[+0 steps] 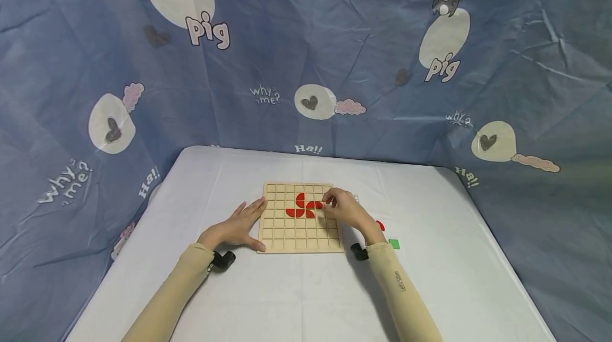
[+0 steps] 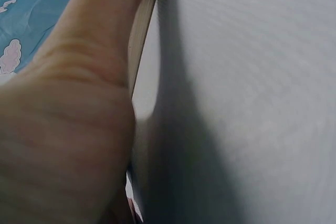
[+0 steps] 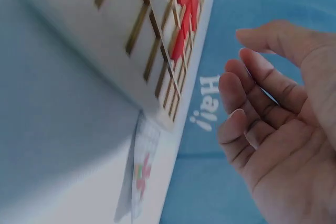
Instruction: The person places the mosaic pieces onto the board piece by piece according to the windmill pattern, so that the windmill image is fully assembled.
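Note:
A square wooden grid board lies flat on the white table. Several red curved pieces form a pinwheel in its upper middle cells. My left hand rests at the board's left edge, thumb and fingers spread against it. In the left wrist view the board's side runs along that hand. My right hand hovers over the board's right side, fingertips beside the rightmost red piece. Seen from the right wrist, the fingers are loosely bent, thumb apart from them, with nothing between.
Right of the board, partly behind my right wrist, lie a red piece and a green square. A pale card with a coloured pattern shows past the board in the right wrist view. A blue printed cloth hangs behind the table.

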`<state>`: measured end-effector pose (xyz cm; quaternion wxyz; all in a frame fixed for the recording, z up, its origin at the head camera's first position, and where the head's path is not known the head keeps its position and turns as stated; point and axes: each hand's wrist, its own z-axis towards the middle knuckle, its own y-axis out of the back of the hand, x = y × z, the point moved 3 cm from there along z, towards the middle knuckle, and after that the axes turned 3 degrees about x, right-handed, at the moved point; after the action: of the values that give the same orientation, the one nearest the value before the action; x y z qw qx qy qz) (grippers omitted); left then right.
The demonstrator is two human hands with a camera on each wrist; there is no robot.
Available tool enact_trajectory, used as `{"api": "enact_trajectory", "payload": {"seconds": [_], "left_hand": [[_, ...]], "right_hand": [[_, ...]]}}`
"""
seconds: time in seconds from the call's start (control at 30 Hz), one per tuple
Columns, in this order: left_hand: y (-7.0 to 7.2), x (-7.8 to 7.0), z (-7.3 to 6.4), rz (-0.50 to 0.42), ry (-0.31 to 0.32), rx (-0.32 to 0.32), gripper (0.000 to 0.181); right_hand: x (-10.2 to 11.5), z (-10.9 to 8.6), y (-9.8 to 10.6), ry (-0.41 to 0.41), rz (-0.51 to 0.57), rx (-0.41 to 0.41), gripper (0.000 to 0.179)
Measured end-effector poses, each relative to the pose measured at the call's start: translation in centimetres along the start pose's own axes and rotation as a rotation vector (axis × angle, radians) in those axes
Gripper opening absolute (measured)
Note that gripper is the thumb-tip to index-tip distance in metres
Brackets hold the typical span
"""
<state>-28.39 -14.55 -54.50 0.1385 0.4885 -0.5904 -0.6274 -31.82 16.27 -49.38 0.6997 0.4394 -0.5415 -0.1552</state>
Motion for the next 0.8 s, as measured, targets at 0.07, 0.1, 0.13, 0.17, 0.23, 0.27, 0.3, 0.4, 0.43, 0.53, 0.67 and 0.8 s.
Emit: {"api": "enact_trajectory", "payload": {"seconds": [0.07,0.1,0.13,0.17,0.23,0.27,0.3,0.4,0.43,0.53,0.67,0.8], "left_hand": [[0.0,0.0,0.0,-0.001,-0.002,0.0,0.131],[0.1,0.0,0.0,-0.004,-0.004,0.0,0.131],[0.1,0.0,0.0,-0.005,-0.004,0.0,0.131],[0.1,0.0,0.0,-0.005,-0.005,0.001,0.131],[0.1,0.0,0.0,-0.004,-0.005,0.001,0.131],[0.1,0.0,0.0,-0.002,-0.007,-0.002,0.131],[0.1,0.0,0.0,-0.001,-0.007,-0.003,0.132],[0.1,0.1,-0.1,-0.003,-0.009,-0.01,0.131],[0.1,0.1,-0.1,-0.005,-0.01,-0.012,0.131],[0.2,0.1,0.0,-0.006,-0.007,-0.012,0.131],[0.2,0.0,0.0,-0.003,0.001,0.001,0.131],[0.2,-0.1,-0.1,-0.006,0.006,0.007,0.131]], "right_hand": [[-0.4,-0.5,0.6,-0.001,0.008,-0.011,0.016],[-0.7,-0.7,0.8,-0.004,0.01,-0.017,0.016],[-1.0,-1.0,1.1,-0.007,0.016,-0.022,0.017],[-1.2,-1.2,1.4,-0.013,0.021,-0.03,0.017],[-1.9,-1.7,2.0,-0.022,0.028,-0.043,0.017],[-2.1,-1.9,2.3,-0.023,0.033,-0.049,0.018],[-2.4,-2.2,2.5,-0.024,0.038,-0.053,0.019],[-3.2,-3.1,3.3,-0.023,0.036,-0.059,0.021],[-3.6,-3.4,3.6,-0.027,0.032,-0.056,0.022],[-4.7,-4.4,4.2,-0.059,0.031,-0.041,0.024],[-6.2,-5.9,5.1,-0.109,0.052,-0.007,0.028],[-7.5,-7.0,5.8,-0.129,0.051,0.011,0.029]]}}
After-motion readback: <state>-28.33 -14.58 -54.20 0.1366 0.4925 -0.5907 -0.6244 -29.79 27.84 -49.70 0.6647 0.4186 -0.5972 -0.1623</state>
